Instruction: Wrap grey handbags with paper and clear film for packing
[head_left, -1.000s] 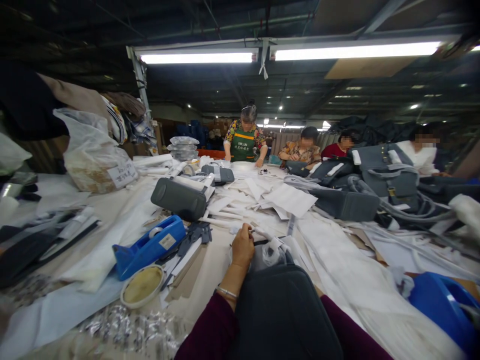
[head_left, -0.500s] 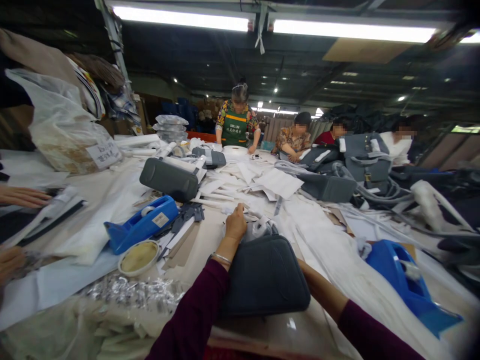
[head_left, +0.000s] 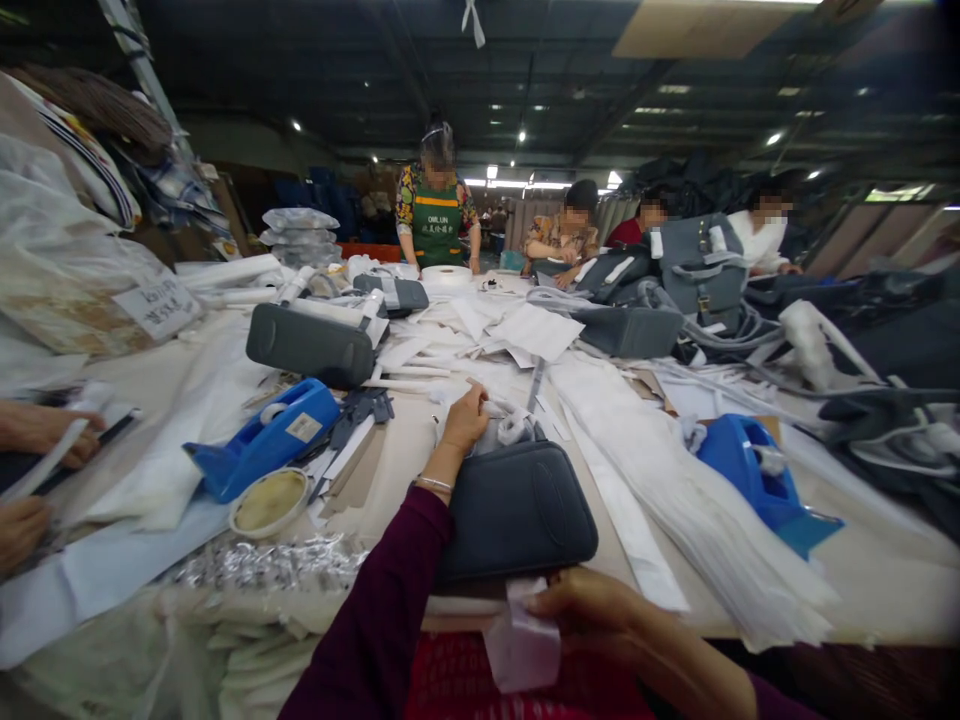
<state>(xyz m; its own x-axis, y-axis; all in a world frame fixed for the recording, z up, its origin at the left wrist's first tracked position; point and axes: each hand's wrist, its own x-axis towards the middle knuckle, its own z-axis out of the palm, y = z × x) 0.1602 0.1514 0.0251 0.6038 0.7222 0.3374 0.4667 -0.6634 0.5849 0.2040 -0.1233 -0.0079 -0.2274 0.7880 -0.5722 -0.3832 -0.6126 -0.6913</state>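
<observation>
A dark blue-grey bag [head_left: 517,510] lies on its side in front of me, its flat rounded panel facing me. My left hand [head_left: 465,418] is at the bag's far left edge beside crumpled white wrapping [head_left: 516,424]. Its fingers are curled closed, and what they hold, if anything, is too small to make out. Below the bag's near edge, my right hand [head_left: 592,605] pinches a small translucent white sheet [head_left: 525,645] between thumb and fingers. The sheet hangs over the table's front edge, above something red with printed characters [head_left: 457,670].
Blue tape dispensers [head_left: 262,440] [head_left: 750,470] stand left and right, with a round tub [head_left: 270,502] by the left one. White sheets [head_left: 667,480] and more dark bags [head_left: 311,345] cover the table. Another person's hands [head_left: 49,430] work at far left; several people are across the table.
My right hand has come from behind the bag's right side to below its near edge, where it now holds a white sheet. The left hand stays by the far edge. The view has shifted.
</observation>
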